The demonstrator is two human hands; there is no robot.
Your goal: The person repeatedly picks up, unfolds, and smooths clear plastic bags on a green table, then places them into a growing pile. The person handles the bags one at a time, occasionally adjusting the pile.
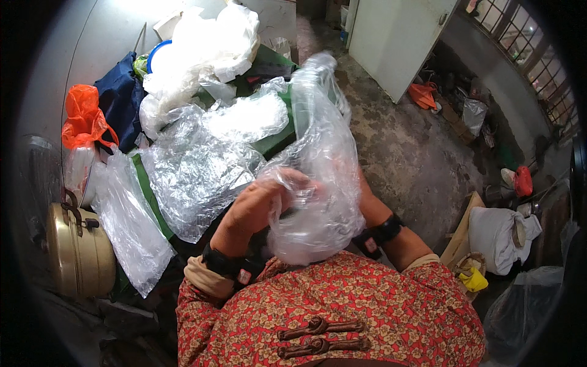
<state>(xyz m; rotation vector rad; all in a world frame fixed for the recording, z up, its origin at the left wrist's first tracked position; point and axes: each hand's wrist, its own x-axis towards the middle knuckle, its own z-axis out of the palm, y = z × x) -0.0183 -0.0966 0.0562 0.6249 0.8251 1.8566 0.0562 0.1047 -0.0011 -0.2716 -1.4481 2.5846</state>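
A clear plastic bag [321, 119], blurred by motion, hangs in front of my chest and drapes over both hands. My left hand [286, 181] grips its near part, with the fingers partly seen through the film. Behind the same plastic is my right hand [346, 169], mostly hidden, and it appears to hold the bag from the other side. Just left of my hands, a crumpled sheet of clear plastic [202, 169] lies on a green surface [277, 142]. A flattened clear bag [130, 220] stretches along the near left edge.
A lidded metal pot [80, 250] stands at the left, below an orange plastic bag [85, 117] and dark blue cloth [120, 96]. White plastic bags [215, 41] pile up at the back. To the right are a concrete floor [403, 151], a door [399, 41] and a folded white sack [497, 238].
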